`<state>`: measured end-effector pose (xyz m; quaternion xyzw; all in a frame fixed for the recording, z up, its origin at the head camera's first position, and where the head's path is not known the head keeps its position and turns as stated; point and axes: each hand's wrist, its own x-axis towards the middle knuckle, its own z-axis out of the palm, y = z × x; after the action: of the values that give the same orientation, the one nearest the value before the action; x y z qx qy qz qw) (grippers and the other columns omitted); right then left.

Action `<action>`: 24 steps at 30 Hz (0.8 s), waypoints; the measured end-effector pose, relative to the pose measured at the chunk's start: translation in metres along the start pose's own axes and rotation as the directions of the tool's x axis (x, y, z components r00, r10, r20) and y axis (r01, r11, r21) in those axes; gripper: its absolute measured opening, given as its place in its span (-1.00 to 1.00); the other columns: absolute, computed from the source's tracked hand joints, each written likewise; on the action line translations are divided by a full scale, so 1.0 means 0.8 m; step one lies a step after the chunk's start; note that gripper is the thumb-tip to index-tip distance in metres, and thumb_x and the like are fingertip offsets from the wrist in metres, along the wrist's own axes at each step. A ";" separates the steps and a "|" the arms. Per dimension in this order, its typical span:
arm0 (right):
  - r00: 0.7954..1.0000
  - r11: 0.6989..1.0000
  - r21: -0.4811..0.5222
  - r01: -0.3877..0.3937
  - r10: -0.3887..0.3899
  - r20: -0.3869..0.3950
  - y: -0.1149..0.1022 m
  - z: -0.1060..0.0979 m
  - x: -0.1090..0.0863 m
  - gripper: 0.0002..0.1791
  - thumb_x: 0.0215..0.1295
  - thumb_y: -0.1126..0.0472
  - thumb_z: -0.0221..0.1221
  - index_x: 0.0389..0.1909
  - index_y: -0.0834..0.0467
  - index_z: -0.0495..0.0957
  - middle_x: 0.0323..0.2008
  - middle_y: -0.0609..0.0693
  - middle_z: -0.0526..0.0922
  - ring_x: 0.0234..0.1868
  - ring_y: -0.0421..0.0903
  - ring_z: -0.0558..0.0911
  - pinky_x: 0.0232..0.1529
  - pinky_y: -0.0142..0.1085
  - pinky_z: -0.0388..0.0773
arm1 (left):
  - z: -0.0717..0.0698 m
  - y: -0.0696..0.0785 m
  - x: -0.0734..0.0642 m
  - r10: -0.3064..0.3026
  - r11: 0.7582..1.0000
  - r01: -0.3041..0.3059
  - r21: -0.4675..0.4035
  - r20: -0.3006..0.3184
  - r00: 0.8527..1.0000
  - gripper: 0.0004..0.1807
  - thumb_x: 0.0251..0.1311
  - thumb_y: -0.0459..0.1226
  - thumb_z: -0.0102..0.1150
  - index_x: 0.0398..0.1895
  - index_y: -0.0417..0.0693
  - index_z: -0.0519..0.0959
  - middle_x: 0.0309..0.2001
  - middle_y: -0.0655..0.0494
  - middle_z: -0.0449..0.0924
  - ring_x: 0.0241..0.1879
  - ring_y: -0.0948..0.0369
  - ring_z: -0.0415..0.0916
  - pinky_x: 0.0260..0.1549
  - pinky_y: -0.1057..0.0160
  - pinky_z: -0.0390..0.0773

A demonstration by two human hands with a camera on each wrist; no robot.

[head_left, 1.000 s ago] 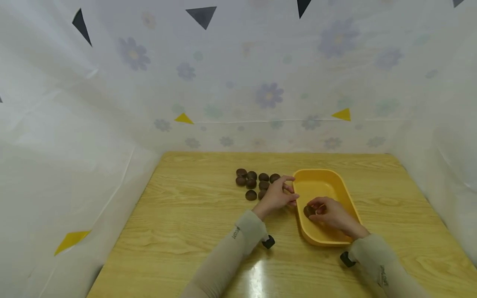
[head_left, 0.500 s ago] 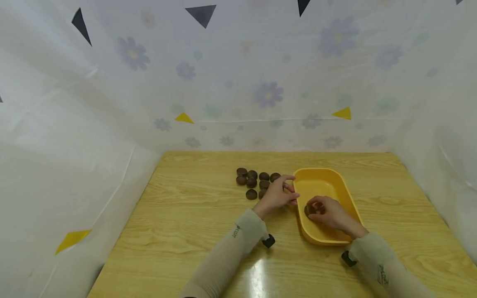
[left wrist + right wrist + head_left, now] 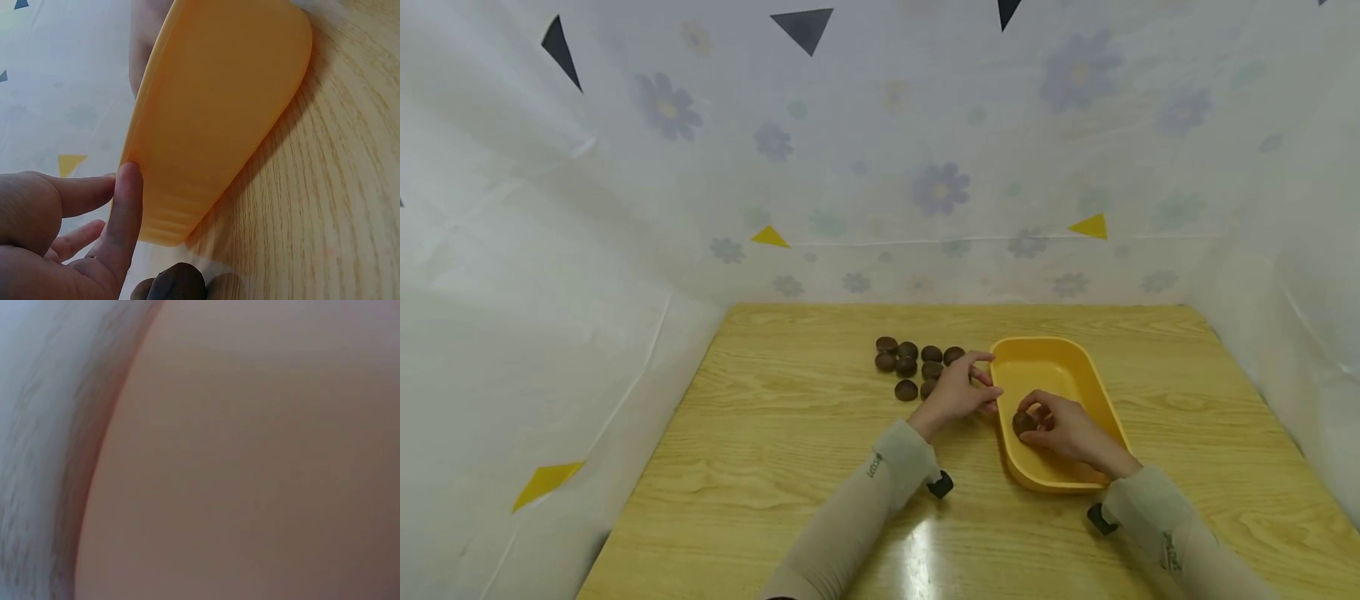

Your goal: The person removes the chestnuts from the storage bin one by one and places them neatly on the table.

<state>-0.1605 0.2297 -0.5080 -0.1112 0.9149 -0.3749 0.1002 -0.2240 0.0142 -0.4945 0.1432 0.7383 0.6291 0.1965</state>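
Note:
In the head view, a yellow plastic tub (image 3: pixel 1048 371) with rounded corners stands right of centre on the table. My left hand (image 3: pixel 956 392) pinches its left rim. The left wrist view shows fingers (image 3: pixel 127 206) against the tub's outer wall (image 3: pixel 219 94) and at its rim. Inside the tub, my right hand (image 3: pixel 1066 430) holds a dark brown, rounded, chestnut-like piece (image 3: pixel 1023 423) between thumb and fingers, near the left wall. Several similar brown pieces (image 3: pixel 906 367) lie left of the tub, some partly hidden behind my left hand. The right wrist view is blurred, filled by the tub's side.
The wood-grain table (image 3: pixel 790 433) reaches back to a white sheet (image 3: pixel 865 150) with flower prints, which also closes off both sides. In the left wrist view, brown pieces (image 3: pixel 179 282) sit close to the left hand.
Both hands keep their places, the left at the rim and the right on the brown piece inside the tub. The whole head view has shifted very slightly.

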 end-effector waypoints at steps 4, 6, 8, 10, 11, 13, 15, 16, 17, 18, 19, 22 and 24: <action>1.000 1.000 0.007 0.002 -0.002 0.007 0.001 0.001 0.001 -0.64 0.26 0.23 0.45 0.00 0.13 0.56 -0.26 0.04 0.66 -0.32 -0.12 0.57 -0.29 -0.28 0.50 | 0.001 0.001 -0.001 0.000 1.000 0.000 0.006 -0.004 1.000 -0.34 0.33 -0.44 0.32 0.48 -0.04 0.39 -0.17 0.00 0.55 -0.21 -0.24 0.73 -0.11 -0.17 0.74; 1.000 1.000 0.017 -0.004 0.004 0.017 0.002 0.001 0.001 -0.65 0.27 0.23 0.45 0.01 0.12 0.56 -0.30 0.02 0.65 -0.34 -0.12 0.55 -0.30 -0.30 0.48 | 0.001 0.001 -0.002 0.000 1.000 0.000 0.013 -0.006 1.000 -0.35 0.34 -0.44 0.32 0.48 -0.04 0.40 -0.17 0.00 0.55 -0.21 -0.23 0.73 -0.11 -0.16 0.74; 1.000 0.999 0.035 -0.014 0.013 0.028 0.002 0.000 0.001 -0.64 0.28 0.23 0.44 0.02 0.12 0.55 -0.32 0.01 0.65 -0.35 -0.11 0.55 -0.31 -0.31 0.48 | 0.001 0.002 -0.003 -0.001 1.000 0.001 0.019 -0.009 1.000 -0.35 0.34 -0.43 0.32 0.47 -0.04 0.40 -0.18 0.01 0.55 -0.22 -0.22 0.73 -0.12 -0.16 0.74; 0.999 0.998 0.053 -0.022 0.020 0.038 0.002 0.000 0.001 -0.65 0.29 0.23 0.43 0.02 0.12 0.54 -0.32 0.01 0.65 -0.35 -0.10 0.56 -0.32 -0.31 0.49 | 0.001 0.002 -0.003 0.000 1.000 0.000 0.021 -0.011 1.000 -0.35 0.34 -0.43 0.32 0.48 -0.04 0.40 -0.18 0.00 0.55 -0.22 -0.23 0.73 -0.11 -0.16 0.74; 0.999 0.998 0.061 -0.024 0.022 0.042 0.002 0.000 0.001 -0.65 0.30 0.22 0.42 0.03 0.12 0.54 -0.31 0.02 0.65 -0.35 -0.09 0.56 -0.33 -0.31 0.50 | 0.000 0.002 -0.003 0.000 1.000 0.000 0.021 -0.011 1.000 -0.35 0.34 -0.43 0.32 0.48 -0.04 0.40 -0.18 0.00 0.55 -0.21 -0.23 0.73 -0.11 -0.16 0.74; 0.998 0.996 0.079 -0.030 0.026 0.050 0.001 0.000 0.001 -0.66 0.31 0.22 0.41 0.04 0.12 0.54 -0.30 0.04 0.66 -0.34 -0.07 0.58 -0.34 -0.30 0.52 | 0.000 0.002 -0.004 0.000 1.000 0.000 0.020 -0.011 1.000 -0.35 0.34 -0.43 0.32 0.48 -0.04 0.40 -0.17 0.00 0.55 -0.21 -0.23 0.73 -0.11 -0.17 0.74; 0.998 0.995 0.097 -0.037 0.032 0.054 0.001 0.000 0.000 -0.67 0.34 0.22 0.39 0.04 0.12 0.54 -0.29 0.05 0.66 -0.34 -0.06 0.60 -0.35 -0.29 0.54 | 0.000 0.002 -0.004 0.001 1.000 0.000 0.024 -0.010 1.000 -0.35 0.35 -0.43 0.31 0.48 -0.04 0.39 -0.17 0.00 0.54 -0.22 -0.20 0.74 -0.11 -0.16 0.74; 0.998 0.994 0.105 -0.040 0.035 0.055 0.001 -0.001 0.000 -0.67 0.35 0.22 0.38 0.05 0.12 0.54 -0.28 0.06 0.66 -0.34 -0.06 0.60 -0.36 -0.28 0.55 | 0.000 0.002 -0.004 0.001 1.000 -0.001 0.027 -0.009 1.000 -0.35 0.35 -0.43 0.31 0.48 -0.04 0.39 -0.16 0.00 0.55 -0.22 -0.20 0.74 -0.11 -0.16 0.74; 0.998 0.993 0.114 -0.042 0.036 0.054 0.001 -0.001 0.000 -0.68 0.36 0.22 0.37 0.05 0.12 0.53 -0.28 0.07 0.67 -0.34 -0.05 0.61 -0.37 -0.28 0.56 | 0.000 0.003 -0.004 0.001 1.000 -0.001 0.031 -0.008 1.000 -0.35 0.35 -0.42 0.31 0.48 -0.04 0.39 -0.16 0.00 0.55 -0.23 -0.18 0.74 -0.11 -0.15 0.74; 0.998 0.991 0.123 -0.043 0.037 0.052 0.002 -0.001 0.000 -0.68 0.37 0.22 0.37 0.06 0.12 0.53 -0.27 0.07 0.67 -0.34 -0.04 0.61 -0.37 -0.27 0.56 | 0.000 0.003 -0.005 0.002 0.999 -0.001 0.035 -0.007 1.000 -0.35 0.36 -0.42 0.31 0.48 -0.04 0.39 -0.16 0.01 0.55 -0.23 -0.18 0.75 -0.11 -0.15 0.74; 0.998 0.990 0.132 -0.042 0.036 0.049 0.002 -0.001 0.000 -0.69 0.37 0.23 0.36 0.06 0.13 0.53 -0.27 0.08 0.67 -0.35 -0.04 0.61 -0.38 -0.27 0.57 | 0.000 0.003 -0.005 0.002 0.999 -0.002 0.041 -0.006 1.000 -0.35 0.36 -0.41 0.31 0.49 -0.04 0.39 -0.16 0.01 0.55 -0.23 -0.17 0.75 -0.11 -0.14 0.75; 0.999 0.988 0.150 -0.037 0.033 0.030 0.002 -0.003 -0.001 -0.69 0.39 0.24 0.34 0.08 0.14 0.52 -0.26 0.10 0.68 -0.35 -0.03 0.62 -0.41 -0.27 0.59 | -0.001 0.004 -0.006 -0.001 0.999 0.001 0.053 0.002 1.000 -0.35 0.36 -0.41 0.31 0.49 -0.03 0.38 -0.15 0.03 0.55 -0.21 -0.19 0.75 -0.11 -0.14 0.74; 0.999 0.987 0.157 -0.031 0.029 0.019 0.001 -0.006 -0.003 -0.67 0.40 0.23 0.34 0.09 0.15 0.51 -0.24 0.11 0.69 -0.33 -0.03 0.63 -0.40 -0.26 0.59 | -0.002 0.004 -0.007 -0.003 0.998 0.002 0.057 0.012 1.000 -0.34 0.37 -0.40 0.31 0.50 -0.03 0.37 -0.13 0.04 0.56 -0.19 -0.21 0.75 -0.11 -0.15 0.74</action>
<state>-0.1594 0.2341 -0.5051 -0.0923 0.8831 -0.4436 0.1218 -0.2200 0.0110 -0.4908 0.1516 0.7549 0.6067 0.1978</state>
